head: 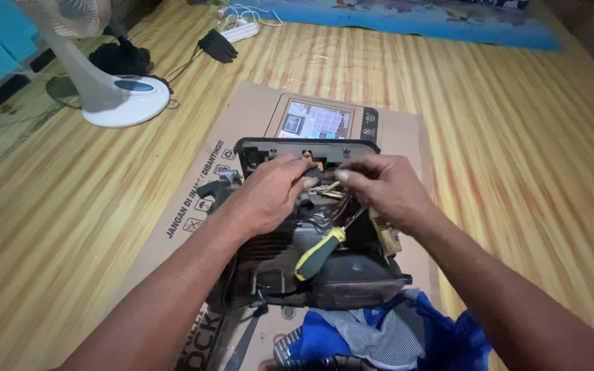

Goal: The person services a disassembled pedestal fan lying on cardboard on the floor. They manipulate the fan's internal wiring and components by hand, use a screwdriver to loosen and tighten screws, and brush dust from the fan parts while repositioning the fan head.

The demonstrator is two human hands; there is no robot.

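Both forearms reach forward and converge. The left hand lies knuckles up, fingers curled and pinched at the tips. The right hand, just beside it, points its pinched fingertips leftward, nearly touching the left's.

A striped yellow floor mat carries flattened cardboard and a white fan base.

Looks like a room in someone's home, with the floor used as a makeshift repair spot. The floor is covered in yellow wood-grain striped vinyl, and a flattened brown cardboard sheet serves as a work mat. There's a white pedestal fan with a round base, a white power strip with cables, and what's probably a blue patterned mattress or mat along the far edge.
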